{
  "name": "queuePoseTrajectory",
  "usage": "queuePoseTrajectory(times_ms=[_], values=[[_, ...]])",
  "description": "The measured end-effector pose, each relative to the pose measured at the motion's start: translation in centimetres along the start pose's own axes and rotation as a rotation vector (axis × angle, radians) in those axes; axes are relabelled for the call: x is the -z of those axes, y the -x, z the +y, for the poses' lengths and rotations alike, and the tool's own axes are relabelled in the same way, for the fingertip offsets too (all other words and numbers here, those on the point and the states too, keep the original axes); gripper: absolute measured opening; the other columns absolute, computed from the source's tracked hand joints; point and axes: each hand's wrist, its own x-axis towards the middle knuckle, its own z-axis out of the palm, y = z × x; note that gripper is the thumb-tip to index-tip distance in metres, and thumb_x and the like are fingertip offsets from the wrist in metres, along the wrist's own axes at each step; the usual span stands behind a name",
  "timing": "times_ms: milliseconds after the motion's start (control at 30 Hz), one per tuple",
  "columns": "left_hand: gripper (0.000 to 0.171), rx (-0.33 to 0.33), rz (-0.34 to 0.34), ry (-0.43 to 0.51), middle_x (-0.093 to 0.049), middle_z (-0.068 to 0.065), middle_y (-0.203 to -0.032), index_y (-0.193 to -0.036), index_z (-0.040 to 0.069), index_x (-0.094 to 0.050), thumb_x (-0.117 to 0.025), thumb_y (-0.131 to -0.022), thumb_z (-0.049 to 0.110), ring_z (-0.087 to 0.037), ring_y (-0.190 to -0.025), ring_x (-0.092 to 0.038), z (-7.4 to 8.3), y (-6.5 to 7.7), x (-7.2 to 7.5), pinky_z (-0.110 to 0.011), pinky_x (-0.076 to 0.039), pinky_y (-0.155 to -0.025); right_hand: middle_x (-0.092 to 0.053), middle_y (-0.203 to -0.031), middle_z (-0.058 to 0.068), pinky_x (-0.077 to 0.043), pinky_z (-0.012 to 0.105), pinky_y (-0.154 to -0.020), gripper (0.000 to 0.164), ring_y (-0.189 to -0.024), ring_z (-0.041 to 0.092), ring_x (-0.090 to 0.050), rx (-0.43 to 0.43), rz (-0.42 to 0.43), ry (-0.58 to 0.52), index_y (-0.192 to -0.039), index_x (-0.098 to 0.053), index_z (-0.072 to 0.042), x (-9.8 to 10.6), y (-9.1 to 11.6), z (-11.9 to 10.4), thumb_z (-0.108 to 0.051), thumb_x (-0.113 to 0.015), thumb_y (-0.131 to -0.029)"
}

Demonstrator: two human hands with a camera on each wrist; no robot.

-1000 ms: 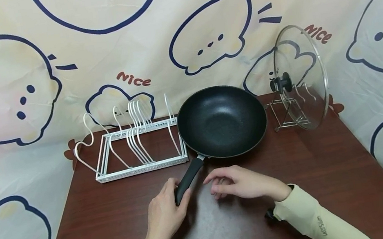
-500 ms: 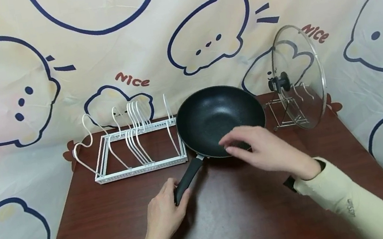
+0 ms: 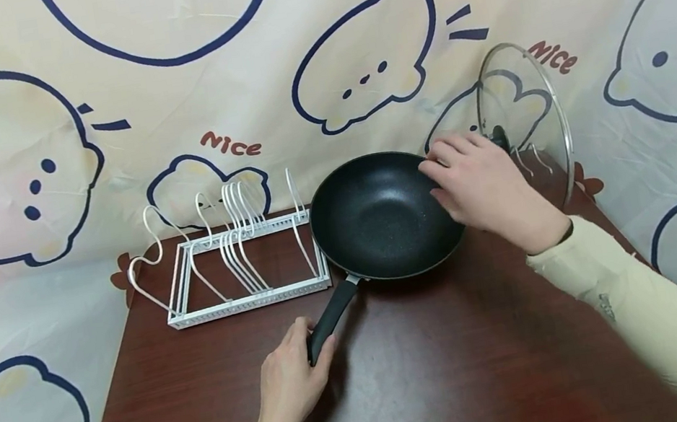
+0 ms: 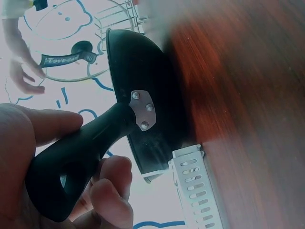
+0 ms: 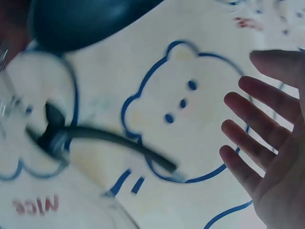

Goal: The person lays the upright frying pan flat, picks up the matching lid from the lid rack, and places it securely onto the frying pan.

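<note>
My left hand (image 3: pixel 288 382) grips the black handle (image 3: pixel 335 312) of a dark wok (image 3: pixel 388 214). In the left wrist view, thumb and fingers wrap the handle (image 4: pixel 97 138), which joins the wok by a riveted metal plate (image 4: pixel 144 109). My right hand (image 3: pixel 486 185) is over the wok's right rim, in front of a glass lid (image 3: pixel 519 78) that stands on edge. Its fingers look spread and hold nothing in the right wrist view, apart from the lid's black knob (image 5: pixel 53 133). In the head view the hand hides part of the knob and lid.
Left of the wok, close against it, stands a white rack (image 3: pixel 253 299) with several upright dividers. A wire stand (image 4: pixel 119 19), mostly hidden in the head view, is by the lid. A patterned cloth (image 3: pixel 217 105) hangs behind the brown table (image 3: pixel 403 376).
My right hand has moved from beside the wok handle, up over the wok and rightward towards the lid. My left hand has kept its grip, and the wok has stayed put.
</note>
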Motion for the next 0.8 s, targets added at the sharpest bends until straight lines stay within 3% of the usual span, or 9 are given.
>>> queuePoseTrajectory(times_ms=[200,400,500,700,800], values=[[0.028,-0.004,0.004,0.001,-0.056,0.007,-0.076,-0.105,0.014,-0.064,-0.080,-0.091,0.032,-0.010,-0.057,-0.049,0.0,0.0,0.0,-0.030,-0.038,-0.053,-0.065,-0.113,0.022,-0.046,0.054,-0.102,0.035,-0.111,0.041,-0.060,-0.011,-0.087,0.196,-0.108,-0.068,0.000,-0.5,-0.5,2.4,-0.013,-0.086,-0.081],[0.028,-0.006,0.004,0.003,-0.055,0.008,-0.076,-0.105,0.014,-0.064,-0.080,-0.091,0.032,-0.010,-0.057,-0.048,0.0,-0.1,-0.1,-0.029,-0.038,-0.053,-0.065,-0.103,0.024,-0.049,0.052,-0.089,0.025,-0.100,0.043,-0.063,-0.050,-0.146,0.267,-0.106,-0.069,0.002,-1.1,-0.7,3.9,-0.003,-0.080,-0.084],[0.027,-0.005,0.004,0.005,-0.054,0.008,-0.075,-0.105,0.014,-0.064,-0.080,-0.091,0.031,-0.009,-0.056,-0.047,0.0,-0.1,-0.1,-0.029,-0.037,-0.053,-0.065,-0.095,0.024,-0.049,0.048,-0.080,0.019,-0.091,0.041,-0.063,-0.077,-0.157,0.294,-0.104,-0.070,0.005,-1.5,-0.8,4.2,0.006,-0.075,-0.086],[0.026,-0.003,0.007,0.009,-0.052,0.009,-0.074,-0.104,0.015,-0.063,-0.080,-0.091,0.030,-0.009,-0.055,-0.046,0.0,0.1,-0.1,-0.029,-0.037,-0.052,-0.059,-0.076,0.022,-0.048,0.044,-0.072,0.002,-0.075,0.035,-0.060,-0.140,-0.253,0.475,-0.088,-0.068,0.010,-2.4,-1.6,3.6,0.011,-0.067,-0.088],[0.026,-0.002,0.008,0.009,-0.052,0.009,-0.073,-0.104,0.015,-0.063,-0.080,-0.091,0.030,-0.009,-0.055,-0.045,0.1,0.1,-0.2,-0.028,-0.036,-0.052,-0.061,-0.075,0.023,-0.053,0.046,-0.071,0.008,-0.072,0.035,-0.060,-0.177,-0.337,0.587,-0.087,-0.066,0.013,-2.9,-2.1,3.3,0.010,-0.061,-0.092]])
